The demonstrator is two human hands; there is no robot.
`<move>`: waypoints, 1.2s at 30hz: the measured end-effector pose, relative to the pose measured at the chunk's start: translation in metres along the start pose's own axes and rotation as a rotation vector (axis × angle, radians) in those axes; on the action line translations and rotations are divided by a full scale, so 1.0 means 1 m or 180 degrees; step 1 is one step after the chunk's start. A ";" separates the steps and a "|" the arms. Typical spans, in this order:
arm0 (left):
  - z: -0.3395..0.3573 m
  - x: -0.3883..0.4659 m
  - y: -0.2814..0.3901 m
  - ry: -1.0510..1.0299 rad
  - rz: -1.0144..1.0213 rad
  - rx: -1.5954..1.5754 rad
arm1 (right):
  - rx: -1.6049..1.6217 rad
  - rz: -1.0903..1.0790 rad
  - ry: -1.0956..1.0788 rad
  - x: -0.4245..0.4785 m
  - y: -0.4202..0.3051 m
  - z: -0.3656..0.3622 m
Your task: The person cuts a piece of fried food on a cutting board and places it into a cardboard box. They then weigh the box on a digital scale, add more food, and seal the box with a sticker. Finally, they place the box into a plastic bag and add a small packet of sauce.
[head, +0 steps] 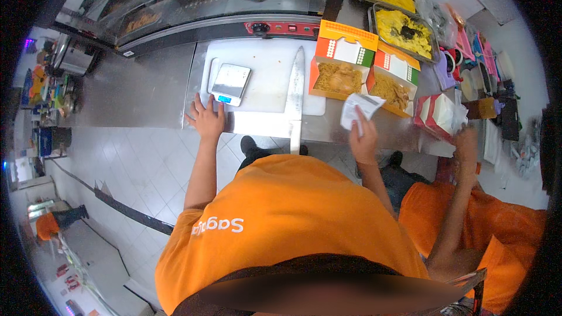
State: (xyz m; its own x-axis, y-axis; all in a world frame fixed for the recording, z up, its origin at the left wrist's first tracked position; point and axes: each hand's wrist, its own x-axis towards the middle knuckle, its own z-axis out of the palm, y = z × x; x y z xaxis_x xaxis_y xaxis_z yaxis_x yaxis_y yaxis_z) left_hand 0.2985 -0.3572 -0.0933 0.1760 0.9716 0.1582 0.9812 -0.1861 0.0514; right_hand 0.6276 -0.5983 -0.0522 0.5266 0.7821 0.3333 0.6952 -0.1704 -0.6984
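My left hand rests with spread fingers at the counter's front edge, holding nothing, just below a small digital scale. That scale sits on a white cutting board. Across the board's right side lies a large knife, its pale handle jutting past the counter edge. Between the fingers of my right hand is a white paper slip bearing print. Behind the slip stand two open cardboard boxes, the left box and the right box, both containing noodles and what looks like chicken.
A co-worker in an orange shirt stands at my right, a hand by a red-and-white carton. Two trays of yellow food sit at the back right. A glass display warmer with a red control panel borders the counter.
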 end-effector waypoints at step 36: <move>-0.012 0.035 -0.033 -0.0651 0.1278 0.0027 | -0.0112 0.0552 -0.2215 0.019 -0.113 0.185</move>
State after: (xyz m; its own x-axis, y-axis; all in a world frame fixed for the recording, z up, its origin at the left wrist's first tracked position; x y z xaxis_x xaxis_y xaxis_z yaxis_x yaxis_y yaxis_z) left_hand 0.2710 -0.3188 -0.0772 0.5542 0.8317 -0.0343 0.8324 -0.5539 0.0176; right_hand 0.4687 -0.4534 -0.0841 0.2049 0.9408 -0.2699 0.6512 -0.3369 -0.6800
